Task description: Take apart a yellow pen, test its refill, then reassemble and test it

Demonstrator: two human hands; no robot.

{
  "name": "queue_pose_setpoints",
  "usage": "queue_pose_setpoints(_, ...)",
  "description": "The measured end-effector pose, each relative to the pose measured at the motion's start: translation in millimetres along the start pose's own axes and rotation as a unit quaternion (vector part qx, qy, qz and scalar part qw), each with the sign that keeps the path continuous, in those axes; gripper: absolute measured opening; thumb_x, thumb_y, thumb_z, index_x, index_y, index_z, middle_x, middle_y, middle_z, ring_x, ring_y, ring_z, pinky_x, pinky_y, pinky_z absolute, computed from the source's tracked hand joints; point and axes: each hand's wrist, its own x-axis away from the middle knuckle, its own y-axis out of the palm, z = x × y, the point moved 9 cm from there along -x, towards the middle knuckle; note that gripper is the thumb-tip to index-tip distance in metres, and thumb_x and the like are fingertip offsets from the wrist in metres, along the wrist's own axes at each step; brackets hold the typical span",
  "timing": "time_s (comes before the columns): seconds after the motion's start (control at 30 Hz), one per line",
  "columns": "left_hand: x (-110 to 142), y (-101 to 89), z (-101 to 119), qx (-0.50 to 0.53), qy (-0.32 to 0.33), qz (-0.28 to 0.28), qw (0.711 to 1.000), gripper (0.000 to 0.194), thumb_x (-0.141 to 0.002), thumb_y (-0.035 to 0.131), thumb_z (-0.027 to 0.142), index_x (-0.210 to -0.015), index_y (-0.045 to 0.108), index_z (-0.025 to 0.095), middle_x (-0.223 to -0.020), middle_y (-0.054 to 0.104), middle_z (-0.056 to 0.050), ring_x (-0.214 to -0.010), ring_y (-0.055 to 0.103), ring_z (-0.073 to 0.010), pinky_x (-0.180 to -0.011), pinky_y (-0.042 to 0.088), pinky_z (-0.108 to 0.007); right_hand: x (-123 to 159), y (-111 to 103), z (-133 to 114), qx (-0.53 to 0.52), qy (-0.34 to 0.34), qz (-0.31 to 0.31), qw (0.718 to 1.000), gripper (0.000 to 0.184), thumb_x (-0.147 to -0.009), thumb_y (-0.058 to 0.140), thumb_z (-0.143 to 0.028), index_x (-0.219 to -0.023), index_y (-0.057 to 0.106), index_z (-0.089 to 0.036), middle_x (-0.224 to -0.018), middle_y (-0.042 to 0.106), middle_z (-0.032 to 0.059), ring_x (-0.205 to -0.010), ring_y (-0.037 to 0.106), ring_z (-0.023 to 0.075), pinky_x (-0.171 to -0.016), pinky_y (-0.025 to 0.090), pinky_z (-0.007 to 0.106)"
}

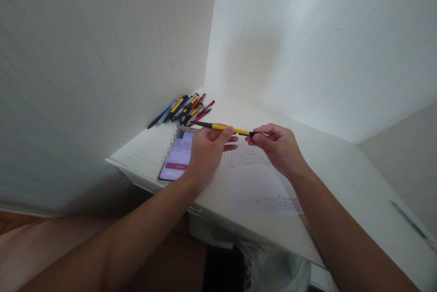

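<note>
A yellow and black pen (218, 127) is held level above the desk between my two hands. My left hand (213, 146) grips its barrel between thumb and fingers, the black end pointing out to the left. At the other black end, my right hand (273, 142) pinches the pen with thumb and fingertips. Beneath them lies a sheet of paper (252, 183) with lines of dark and reddish handwriting. A lit phone (175, 160) rests beside my left wrist, which covers part of its screen.
Several pens (184, 109) in yellow, red, blue and black lie in a pile by the left wall. The white desk (327, 160) meets walls at the left and back. A dark thin object (409, 219) lies at the far right. Below the desk edge stands a clear container (280, 269).
</note>
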Motion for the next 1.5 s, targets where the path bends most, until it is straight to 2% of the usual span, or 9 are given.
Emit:
queue_pose_setpoints(0.27, 2.0, 0.9, -0.8, -0.013, -0.023, -0.007, 1.0, 0.025, -0.078, 0.078, 0.03, -0.087, 0.063, 0.012, -0.084, 0.07, -0.007, -0.074, 0.071, -0.0191, -0.064, 0.061, -0.031, -0.2, 2.8, -0.7, 0.001, -0.009, -0.023, 1.0, 0.02, -0.066, 0.09, -0.027, -0.079, 0.075, -0.021, -0.078, 0.075, 0.0013, -0.073, 0.073, 0.0163, -0.074, 0.059, 0.034)
queue_pose_setpoints(0.4, 2.0, 7.3, -3.8, 0.017, -0.042, -0.06, 0.997, 0.024, -0.078, 0.079, 0.03, -0.086, 0.066, 0.011, -0.089, 0.071, -0.008, -0.079, 0.071, -0.0175, -0.067, 0.061, -0.028, 3.4, 13.5, 0.3, -0.014, 0.021, -0.089, 0.996, 0.019, -0.065, 0.089, -0.023, -0.078, 0.075, -0.022, -0.072, 0.074, -0.0004, -0.067, 0.072, 0.0145, -0.07, 0.058, 0.032)
queue_pose_setpoints(0.67, 12.0, 25.9, -14.6, 0.038, -0.093, -0.18, 0.978, 0.026, -0.082, 0.078, 0.03, -0.088, 0.065, 0.009, -0.084, 0.072, -0.01, -0.077, 0.072, -0.0216, -0.073, 0.062, -0.037, 8.9, 22.4, 3.0, -0.002, 0.044, -0.194, 0.98, 0.055, -0.06, 0.09, -0.016, -0.111, 0.073, -0.026, -0.071, 0.067, -0.0049, -0.061, 0.063, 0.0106, -0.059, 0.052, 0.026)
queue_pose_setpoints(0.83, 19.0, 32.4, -18.0, 0.042, -0.118, -0.186, 0.975, 0.021, -0.086, 0.074, 0.029, -0.089, 0.065, 0.01, -0.087, 0.072, -0.01, -0.078, 0.072, -0.0196, -0.071, 0.062, -0.034, 12.4, 23.9, 2.9, -0.011, 0.048, -0.217, 0.975, 0.059, -0.064, 0.09, -0.042, -0.118, 0.071, -0.027, -0.084, 0.066, 0.0, -0.075, 0.062, 0.0146, -0.069, 0.052, 0.03)
queue_pose_setpoints(0.93, 24.0, 38.5, -21.5, 0.042, -0.124, -0.2, 0.971, 0.02, -0.088, 0.072, 0.032, -0.09, 0.066, 0.013, -0.089, 0.071, -0.008, -0.079, 0.071, -0.0181, -0.068, 0.062, -0.032, 10.5, 20.9, -2.2, -0.029, 0.045, -0.177, 0.983, 0.056, -0.078, 0.072, -0.062, -0.121, 0.069, -0.027, -0.084, 0.063, 0.0025, -0.078, 0.062, 0.0182, -0.071, 0.054, 0.035)
queue_pose_setpoints(1.03, 28.3, 42.3, -29.7, 0.022, -0.148, -0.219, 0.964, 0.021, -0.087, 0.072, 0.035, -0.089, 0.067, 0.014, -0.083, 0.068, -0.006, -0.071, 0.068, -0.0168, -0.062, 0.062, -0.032, 7.9, 15.3, -13.6, 0.098, -0.03, -0.1, 0.99, 0.047, -0.089, 0.065, -0.044, -0.133, 0.062, -0.029, -0.085, 0.065, 0.0019, -0.074, 0.061, 0.0171, -0.072, 0.054, 0.036)
queue_pose_setpoints(1.13, 32.3, 43.6, -37.8, -0.022, -0.186, -0.245, 0.951, 0.024, -0.086, 0.073, 0.037, -0.086, 0.067, 0.014, -0.072, 0.063, -0.004, -0.059, 0.064, -0.0157, -0.054, 0.059, -0.03, 15.4, 27.5, -27.7, 0.304, -0.162, -0.081, 0.935, 0.053, -0.086, 0.063, -0.021, -0.138, 0.061, -0.032, -0.094, 0.07, 0.0016, -0.073, 0.061, 0.0156, -0.075, 0.053, 0.036)
queue_pose_setpoints(1.23, 32.2, 42.4, -37.2, -0.057, -0.19, -0.262, 0.944, 0.029, -0.087, 0.071, 0.042, -0.081, 0.067, 0.014, -0.067, 0.062, -0.005, -0.055, 0.064, -0.0161, -0.052, 0.057, -0.03, 26.2, 43.0, -31.5, 0.394, -0.251, -0.098, 0.879, 0.044, -0.087, 0.057, -0.014, -0.126, 0.07, -0.03, -0.095, 0.072, 0.0025, -0.078, 0.063, 0.0161, -0.075, 0.051, 0.035)
queue_pose_setpoints(1.5, 18.1, 25.8, -34.7, -0.12, -0.186, -0.212, 0.952, 0.037, -0.09, 0.06, 0.051, -0.08, 0.065, 0.017, -0.063, 0.064, -0.006, -0.053, 0.065, -0.0186, -0.049, 0.055, -0.029, 19.6, 31.3, -33.4, 0.444, -0.242, -0.014, 0.863, 0.022, -0.096, 0.056, -0.034, -0.093, 0.075, -0.024, -0.087, 0.073, 0.0041, -0.077, 0.065, 0.017, -0.075, 0.05, 0.034)
